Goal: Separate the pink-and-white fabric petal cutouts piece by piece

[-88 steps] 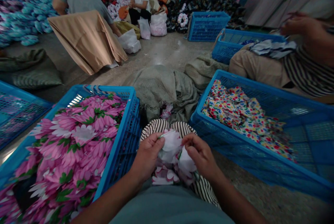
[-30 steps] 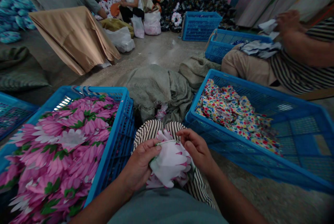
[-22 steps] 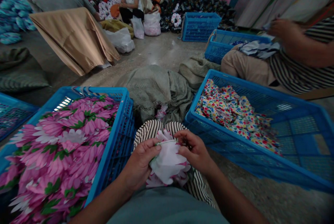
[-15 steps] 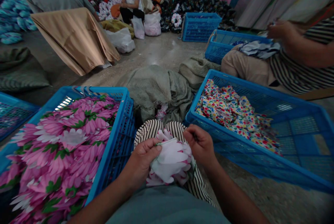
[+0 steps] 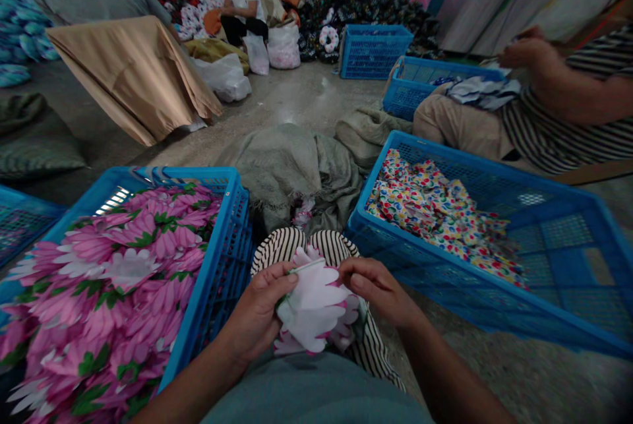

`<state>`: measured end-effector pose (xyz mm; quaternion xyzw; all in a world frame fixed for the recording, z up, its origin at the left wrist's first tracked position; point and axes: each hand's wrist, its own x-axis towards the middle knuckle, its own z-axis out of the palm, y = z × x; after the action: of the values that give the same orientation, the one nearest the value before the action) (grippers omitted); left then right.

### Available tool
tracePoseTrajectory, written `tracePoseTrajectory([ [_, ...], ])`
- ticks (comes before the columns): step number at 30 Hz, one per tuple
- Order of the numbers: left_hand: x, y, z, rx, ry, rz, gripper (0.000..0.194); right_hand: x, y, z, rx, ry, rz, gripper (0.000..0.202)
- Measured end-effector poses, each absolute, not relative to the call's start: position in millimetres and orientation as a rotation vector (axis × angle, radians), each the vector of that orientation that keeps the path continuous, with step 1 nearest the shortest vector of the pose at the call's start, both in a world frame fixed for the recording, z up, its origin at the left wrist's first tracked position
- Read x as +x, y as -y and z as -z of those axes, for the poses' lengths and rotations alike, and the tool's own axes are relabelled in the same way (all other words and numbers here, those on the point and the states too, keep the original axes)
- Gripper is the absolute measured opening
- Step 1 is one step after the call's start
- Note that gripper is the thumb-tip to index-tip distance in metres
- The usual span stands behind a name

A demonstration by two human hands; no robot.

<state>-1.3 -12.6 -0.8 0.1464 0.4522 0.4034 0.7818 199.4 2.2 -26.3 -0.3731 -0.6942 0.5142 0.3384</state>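
Observation:
My left hand (image 5: 270, 295) pinches the upper left edge of a flower-shaped cloth piece (image 5: 316, 299), pale on this side with pink-edged petals, which lies over my lap. My right hand (image 5: 373, 285) is closed, thumb and fingertips together at the piece's right edge; what they hold, if anything, is too small to tell. More pale petals show underneath the held piece. Striped trousers (image 5: 281, 246) cover my knees. On my left a blue crate (image 5: 225, 203) is heaped with pink and white cloth flowers (image 5: 133, 269) with green leaf parts.
A blue crate (image 5: 554, 213) at right holds multicoloured printed cloth (image 5: 435, 213). Grey-green sacking (image 5: 281, 160) lies before my knees. A co-worker's arm (image 5: 578, 74) is at the right. A brown cloth-draped object (image 5: 133, 68) stands left; another blue crate (image 5: 373, 51) sits farther back.
My right hand has come left and down to the cloth flower's edge. The flower piece is turned slightly, still in my left hand. The whole view has shifted a little.

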Motion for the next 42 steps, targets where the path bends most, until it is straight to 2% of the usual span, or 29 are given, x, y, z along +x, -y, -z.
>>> tracePoseTrajectory([
  [7,0,15,3,0.389,-0.992,-0.849,0.013,192,-5,14,-1.055,1.981,-0.902,0.02],
  [16,1,18,5,0.392,-0.963,-0.829,0.006,186,-2,17,-1.06,2.067,-0.793,0.018],
  [27,1,17,11,0.373,-0.945,-0.804,0.012,184,-4,21,-1.084,2.07,-0.777,0.022],
  [34,1,15,9,0.332,-0.937,-0.814,0.011,190,-1,34,-1.203,1.565,-0.875,0.024],
  [38,1,15,8,0.303,-0.928,-0.813,0.01,186,3,37,-1.055,1.669,-1.026,0.022],
  [42,2,15,6,0.278,-0.912,-0.808,0.01,178,3,37,-0.946,1.749,-1.039,0.021],
])
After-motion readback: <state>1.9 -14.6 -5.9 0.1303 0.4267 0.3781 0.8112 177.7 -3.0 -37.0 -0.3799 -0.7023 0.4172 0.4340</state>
